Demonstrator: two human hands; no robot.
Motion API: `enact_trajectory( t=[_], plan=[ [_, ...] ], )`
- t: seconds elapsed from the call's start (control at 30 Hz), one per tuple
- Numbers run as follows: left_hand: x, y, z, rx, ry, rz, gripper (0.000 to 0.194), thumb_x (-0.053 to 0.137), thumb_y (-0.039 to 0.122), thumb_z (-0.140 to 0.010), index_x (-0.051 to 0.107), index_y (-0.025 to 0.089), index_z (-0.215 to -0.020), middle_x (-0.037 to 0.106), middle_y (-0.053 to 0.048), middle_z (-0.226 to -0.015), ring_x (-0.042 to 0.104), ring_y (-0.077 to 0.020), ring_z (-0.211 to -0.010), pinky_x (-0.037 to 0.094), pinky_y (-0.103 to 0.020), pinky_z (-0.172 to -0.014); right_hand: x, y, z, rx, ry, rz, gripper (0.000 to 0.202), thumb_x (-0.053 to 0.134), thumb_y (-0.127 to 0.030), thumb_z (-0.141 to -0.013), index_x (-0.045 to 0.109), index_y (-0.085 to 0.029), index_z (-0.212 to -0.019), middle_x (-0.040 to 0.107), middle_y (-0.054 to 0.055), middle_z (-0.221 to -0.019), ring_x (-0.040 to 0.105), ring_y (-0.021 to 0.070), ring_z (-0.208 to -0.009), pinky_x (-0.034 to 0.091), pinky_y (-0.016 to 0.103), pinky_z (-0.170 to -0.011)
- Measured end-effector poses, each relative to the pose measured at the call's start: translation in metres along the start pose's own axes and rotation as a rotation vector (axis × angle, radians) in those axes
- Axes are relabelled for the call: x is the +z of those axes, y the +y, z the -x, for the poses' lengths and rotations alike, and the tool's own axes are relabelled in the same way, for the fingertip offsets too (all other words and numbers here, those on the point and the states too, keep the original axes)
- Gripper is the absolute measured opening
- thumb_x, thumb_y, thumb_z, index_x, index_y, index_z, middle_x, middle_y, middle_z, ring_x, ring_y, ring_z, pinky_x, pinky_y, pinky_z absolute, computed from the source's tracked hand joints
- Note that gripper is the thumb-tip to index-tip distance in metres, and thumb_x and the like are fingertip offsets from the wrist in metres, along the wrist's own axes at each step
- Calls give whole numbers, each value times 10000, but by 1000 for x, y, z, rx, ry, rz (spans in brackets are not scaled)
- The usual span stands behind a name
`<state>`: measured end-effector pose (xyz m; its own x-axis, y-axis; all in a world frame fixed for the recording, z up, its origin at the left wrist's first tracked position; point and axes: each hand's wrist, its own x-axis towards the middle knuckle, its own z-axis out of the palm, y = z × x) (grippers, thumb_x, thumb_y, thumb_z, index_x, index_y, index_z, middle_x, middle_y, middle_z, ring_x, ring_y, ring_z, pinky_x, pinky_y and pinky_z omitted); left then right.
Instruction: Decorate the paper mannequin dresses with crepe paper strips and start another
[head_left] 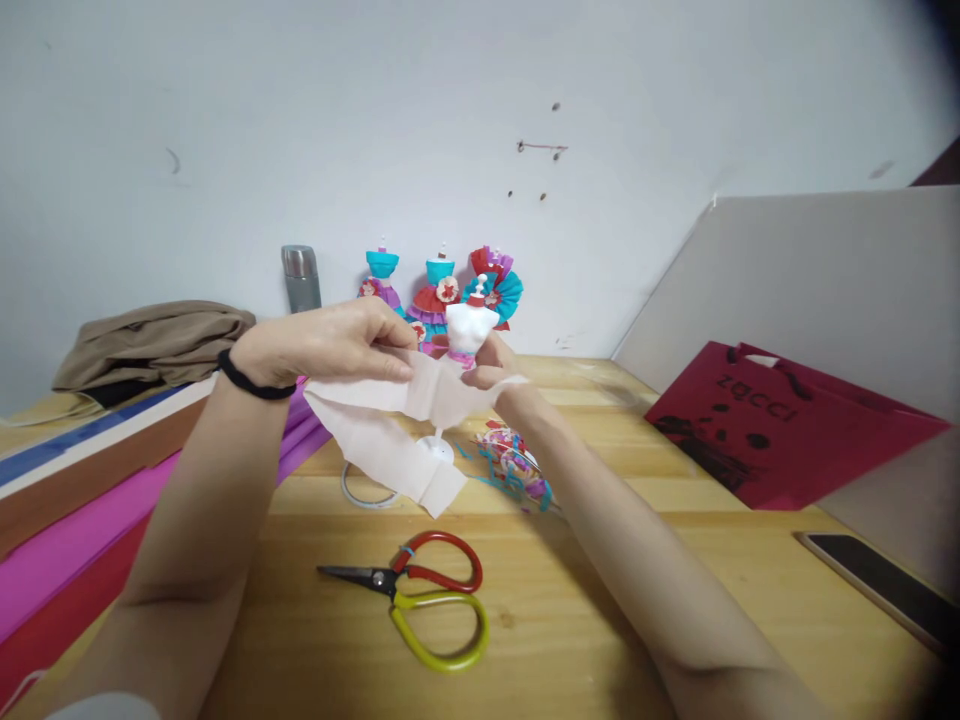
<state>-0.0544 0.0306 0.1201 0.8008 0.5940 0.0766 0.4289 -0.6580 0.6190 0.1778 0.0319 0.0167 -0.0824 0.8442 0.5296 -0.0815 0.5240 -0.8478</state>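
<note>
A small white dress-form mannequin (470, 330) with a red neck band and a pink waist band stands upright between my hands. Its round white base (436, 448) shows below. My left hand (330, 340), wearing a black band at the wrist, pinches a pale crepe paper strip (409, 385) against the front left of the waist. From there the strip's loose length folds back and hangs down past the base. My right hand (499, 368) is closed around the right side of the waist, at the strip's other end; its fingertips are partly hidden behind the mannequin.
Scissors (386, 580) lie in front, beside a tape roll (367, 488) and colourful paper scraps (517, 465). Several dressed mannequins (442, 290) and a flask (301, 278) stand at the back. Crepe paper sheets (97, 520) and brown cloth (154, 340) lie left; a red bag (780, 430) and phone (885, 585) right.
</note>
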Motion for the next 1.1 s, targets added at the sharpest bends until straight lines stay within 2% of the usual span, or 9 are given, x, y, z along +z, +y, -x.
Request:
enact_trajectory(
  t=[0.27, 0.33, 0.47, 0.5, 0.63, 0.8, 0.9, 1.0, 1.1],
  plan=[
    [0, -9, -8, 108, -56, -65, 232, 629, 373, -789, 734, 172, -739, 653, -45, -693, 573, -176, -649, 400, -262, -610, -5, -22, 4, 51, -51, 0, 614, 656, -168, -507, 657, -256, -1115, 723, 53, -1199, 644, 315, -1155, 532, 459, -949],
    [0, -12, -10, 82, -49, -48, 207, 644, 367, -772, 732, 184, -729, 642, -32, -683, 584, -174, -653, 415, -257, -617, -9, -25, 2, 18, 65, 5, 522, 674, -175, -527, 682, -255, -1043, 745, 37, -1062, 681, 274, -1019, 550, 426, -875],
    [3, -11, -14, 16, 22, -7, 127, 715, 301, -716, 706, 184, -669, 597, -14, -631, 578, -170, -642, 403, -241, -593, -17, -36, 2, -154, 462, 8, 70, 656, -305, -651, 650, -240, -676, 657, 6, -667, 613, 168, -630, 508, 328, -621],
    [4, -10, -14, -2, 56, 9, 106, 733, 267, -699, 700, 177, -655, 585, -14, -617, 575, -168, -633, 394, -239, -582, -17, -40, 4, -193, 482, 7, 130, 653, -352, -678, 623, -242, -615, 621, 6, -604, 575, 156, -567, 482, 320, -573],
    [10, -1, -15, -56, 135, 84, 89, 772, 187, -661, 691, 161, -635, 557, -16, -582, 578, -171, -615, 379, -246, -565, -3, -62, 17, -280, 288, 134, 280, 684, -508, -783, 680, -250, -674, 663, 28, -635, 587, 172, -581, 491, 350, -605],
    [15, 5, -15, 38, 76, 51, 122, 725, 273, -719, 705, 178, -645, 578, -19, -619, 523, -147, -591, 340, -252, -545, 20, -81, 33, -323, 27, 502, 248, 784, -433, -769, 737, -237, -913, 748, 28, -886, 671, 219, -823, 498, 366, -745],
    [15, 5, -15, 105, 63, 18, 167, 695, 326, -742, 701, 190, -646, 563, -14, -620, 497, -141, -592, 326, -254, -541, 21, -82, 35, -237, -73, 641, 152, 791, -330, -764, 707, -202, -772, 678, 2, -732, 586, 165, -691, 430, 307, -637],
    [15, 3, -16, 115, 49, 7, 217, 702, 356, -741, 662, 191, -607, 519, -5, -598, 462, -131, -571, 314, -253, -528, 15, -81, 33, -131, -142, 684, 264, 734, -216, -779, 568, -192, -574, 495, -41, -557, 429, 107, -553, 305, 270, -535],
    [13, -1, -18, 96, 37, 56, 234, 751, 386, -713, 672, 191, -611, 540, -8, -610, 478, -131, -566, 335, -252, -526, 8, -79, 30, -82, -183, 686, 283, 701, -200, -785, 532, -194, -558, 428, -53, -534, 367, 96, -528, 254, 271, -513]
  ],
)
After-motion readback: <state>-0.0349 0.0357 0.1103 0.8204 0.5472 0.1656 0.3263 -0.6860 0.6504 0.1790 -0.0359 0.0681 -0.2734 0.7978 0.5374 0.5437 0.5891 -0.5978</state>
